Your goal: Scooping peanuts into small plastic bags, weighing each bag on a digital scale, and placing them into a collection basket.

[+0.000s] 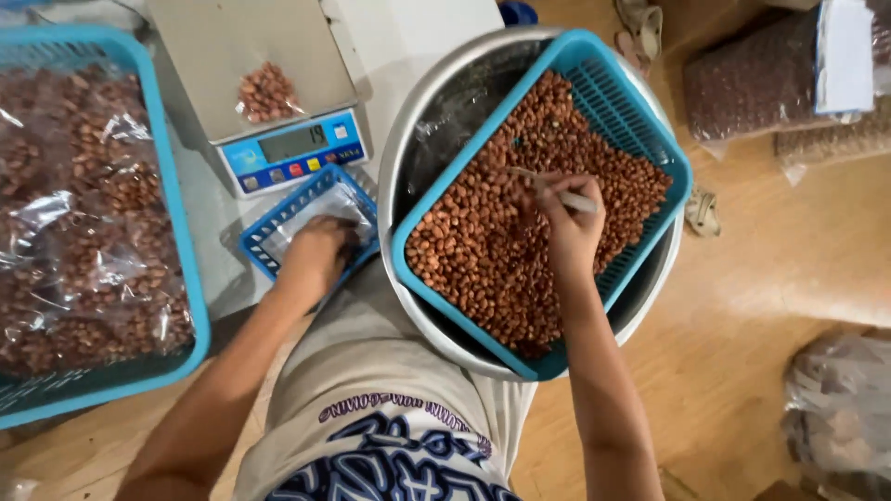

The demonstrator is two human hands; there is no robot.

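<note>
The peanuts (501, 250) lie heaped in a blue slotted tray (640, 121) that sits tilted across a big steel basin (408, 139). The right hand (566, 223) rests on the heap near its middle, fingers closed around a pale scoop or spoon (571, 199) whose working end lies among the nuts; how much it carries cannot be told. The left hand (316, 255) is down inside a small blue basket (269, 246) just left of the basin, pressed on clear bags (320, 204) lying in it; the fingers are curled under the hand, so whether they pinch a bag or only touch it cannot be told.

Behind the basket stands a scale (251, 65) with a small pile of peanuts (267, 93) on its pan and its display lit. At far left a large blue crate (181, 269) holds many filled bags of peanuts. Sealed sacks (752, 83) lie on the wooden floor (789, 269) at upper right, with another wrapped bundle at lower right.

Judging from this layout, scooping goes best if the spoon is driven shallowly along the heap and lifted level, since the tray is tilted and loose nuts would roll toward its low corner or over the rim. Keeping the lift low and short toward the scale should limit spills. The left hand would do well to separate a single bag cleanly, as the thin film clings together.
</note>
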